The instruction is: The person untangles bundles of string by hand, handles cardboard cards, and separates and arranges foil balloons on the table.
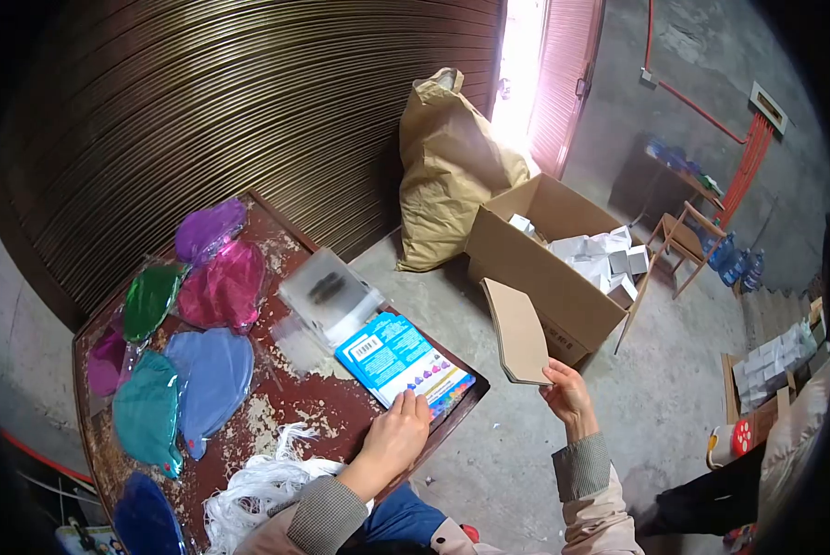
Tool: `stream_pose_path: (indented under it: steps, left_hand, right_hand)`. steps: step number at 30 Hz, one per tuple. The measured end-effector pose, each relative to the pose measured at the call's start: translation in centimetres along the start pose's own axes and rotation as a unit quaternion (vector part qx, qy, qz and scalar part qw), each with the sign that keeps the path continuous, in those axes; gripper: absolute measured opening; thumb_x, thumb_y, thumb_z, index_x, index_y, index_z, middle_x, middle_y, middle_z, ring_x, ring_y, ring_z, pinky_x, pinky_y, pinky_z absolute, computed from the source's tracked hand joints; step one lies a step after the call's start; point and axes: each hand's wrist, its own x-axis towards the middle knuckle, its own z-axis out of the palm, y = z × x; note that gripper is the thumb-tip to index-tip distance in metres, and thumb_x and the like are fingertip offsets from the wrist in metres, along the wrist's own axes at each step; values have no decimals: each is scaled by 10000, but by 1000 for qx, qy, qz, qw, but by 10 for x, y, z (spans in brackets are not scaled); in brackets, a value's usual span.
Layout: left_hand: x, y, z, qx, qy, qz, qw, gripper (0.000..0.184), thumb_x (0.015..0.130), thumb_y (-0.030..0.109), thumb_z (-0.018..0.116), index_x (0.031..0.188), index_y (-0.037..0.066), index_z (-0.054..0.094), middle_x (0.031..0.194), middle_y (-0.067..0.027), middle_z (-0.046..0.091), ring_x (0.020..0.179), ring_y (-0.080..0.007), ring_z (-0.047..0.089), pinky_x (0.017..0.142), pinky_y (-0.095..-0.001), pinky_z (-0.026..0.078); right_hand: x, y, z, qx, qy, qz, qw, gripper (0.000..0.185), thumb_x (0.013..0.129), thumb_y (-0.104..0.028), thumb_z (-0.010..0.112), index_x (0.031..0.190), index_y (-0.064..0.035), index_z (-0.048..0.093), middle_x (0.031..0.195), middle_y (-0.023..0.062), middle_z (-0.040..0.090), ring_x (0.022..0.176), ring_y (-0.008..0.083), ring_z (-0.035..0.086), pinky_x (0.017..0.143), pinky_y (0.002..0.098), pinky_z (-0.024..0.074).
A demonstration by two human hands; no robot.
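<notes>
My right hand (570, 400) pinches a thin stack of plain brown cardboard sheets (518, 335) by its lower corner, holding it up to the right of the table. My left hand (399, 437) rests with its fingers flat on the near edge of blue and white printed cards (398, 363). The cards lie on the worn red-brown table (318, 407), and a barcode shows on the top one. Just behind them sits a translucent plastic box (330, 294) with a dark patch on its lid. A bundle of white string (271, 490) lies left of my left forearm.
Plastic-wrapped bundles in purple (209, 229), pink (222, 285), green (152, 301), teal (147, 407) and blue (209, 381) cover the table's left side. Beyond it stand a carton (549, 301) of white boxes and a tan sack (452, 176). Another person (720, 490) is at the right.
</notes>
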Motion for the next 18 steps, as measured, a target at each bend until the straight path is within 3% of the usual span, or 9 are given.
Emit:
stream_pose_path:
  steps: [2, 3, 5, 7, 8, 10, 11, 15, 18]
  left_hand:
    - [4, -4, -18, -46, -90, -70, 992, 206, 783, 97, 498, 953, -15, 528, 878, -169, 611, 597, -253, 598, 513, -334, 500]
    - [5, -10, -23, -44, -92, -69, 992, 206, 783, 97, 498, 953, -15, 528, 878, -169, 611, 597, -253, 598, 513, -334, 500]
    - [8, -28, -33, -52, 47, -79, 994, 145, 796, 63, 503, 921, 22, 562, 746, -130, 619, 506, -284, 579, 453, -357, 452]
    - [23, -38, -75, -88, 130, -98, 983, 132, 797, 36, 492, 891, 2, 578, 644, -123, 604, 502, -276, 574, 448, -353, 429]
    - [27, -48, -85, -112, 156, -151, 970, 134, 785, 14, 503, 889, -11, 584, 598, -126, 593, 491, -273, 565, 450, -360, 416]
    - [36, -66, -111, -89, 143, -208, 964, 164, 808, 39, 508, 953, 24, 583, 751, -114, 645, 516, -248, 586, 471, -337, 456]
    - [36, -68, -112, -87, 142, -207, 964, 164, 808, 39, 508, 953, 24, 583, 751, -114, 645, 516, -248, 586, 471, -337, 456]
    - [36, -76, -105, 0, 264, -35, 964, 193, 809, 41, 525, 991, 13, 581, 840, -130, 656, 558, -229, 607, 469, -313, 464]
    - [23, -49, -82, 79, 193, 9, 978, 216, 809, 86, 545, 988, -31, 574, 954, -129, 646, 696, -188, 644, 513, -258, 499]
  right_hand:
    - [2, 1, -2, 2, -14, -1, 1000, 258, 810, -5, 544, 1059, 62, 543, 848, 73, 605, 608, 71, 505, 531, 154, 391]
    - [2, 1, -4, 2, -25, -2, 1000, 254, 810, -4, 545, 1056, 59, 546, 854, 75, 605, 619, 74, 509, 540, 156, 391]
    - [0, 3, -10, 0, -44, -3, 999, 245, 811, -3, 546, 1049, 54, 553, 866, 80, 606, 642, 79, 516, 560, 161, 389]
    - [-2, 3, -10, 0, -43, -5, 999, 245, 811, -4, 545, 1049, 54, 553, 870, 82, 607, 648, 82, 523, 563, 163, 394]
    - [-2, 3, -8, -2, -45, -8, 999, 245, 812, -6, 544, 1049, 54, 552, 874, 84, 608, 655, 85, 530, 567, 164, 398]
    - [0, 3, -4, -5, -52, -14, 999, 244, 814, -8, 542, 1049, 54, 551, 881, 88, 610, 667, 91, 544, 574, 168, 407]
    - [0, 3, -2, -2, -53, -14, 999, 244, 814, -8, 542, 1049, 54, 551, 881, 88, 610, 667, 91, 544, 574, 168, 407]
    - [2, 4, 5, 6, -62, -16, 998, 238, 820, -13, 534, 1049, 53, 549, 887, 93, 613, 690, 105, 564, 593, 176, 427]
    - [2, 3, 12, 5, -58, -13, 998, 234, 823, -14, 529, 1047, 52, 548, 889, 93, 613, 687, 108, 564, 608, 179, 436]
